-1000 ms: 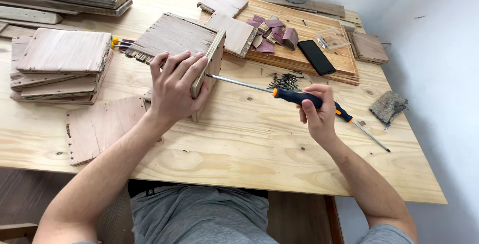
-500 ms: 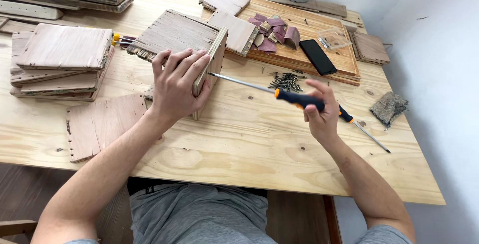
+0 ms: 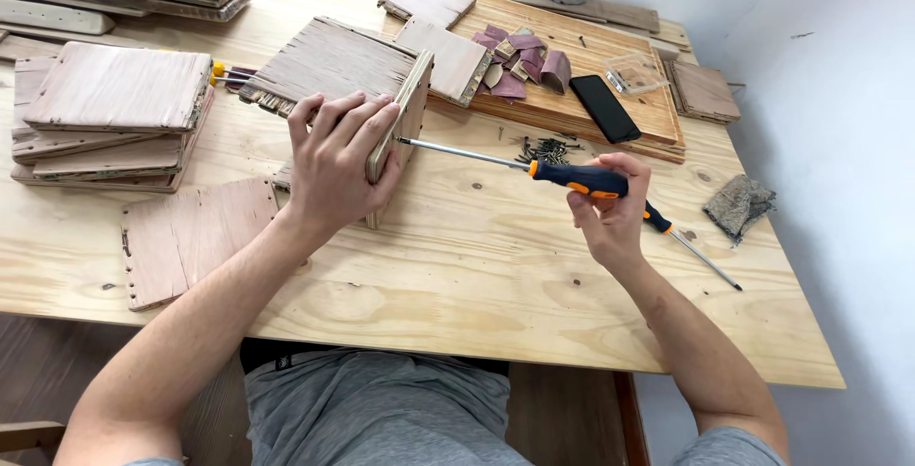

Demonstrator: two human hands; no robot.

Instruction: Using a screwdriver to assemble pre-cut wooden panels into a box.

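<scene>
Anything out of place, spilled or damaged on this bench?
Mostly orderly. Loose screws lie scattered on the table beside the clear box, and a second screwdriver lies half under the right hand. No visible damage.

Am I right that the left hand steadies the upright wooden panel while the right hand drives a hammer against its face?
Not quite. The head view shows the right hand holding a screwdriver, its tip at the upright wooden panel. The left hand does steady the panel.

A thin pale wooden board (image 3: pixel 405 123) stands on edge on the plywood, and a black-and-orange-handled screwdriver (image 3: pixel 534 169) lies level, tip against it.
</scene>
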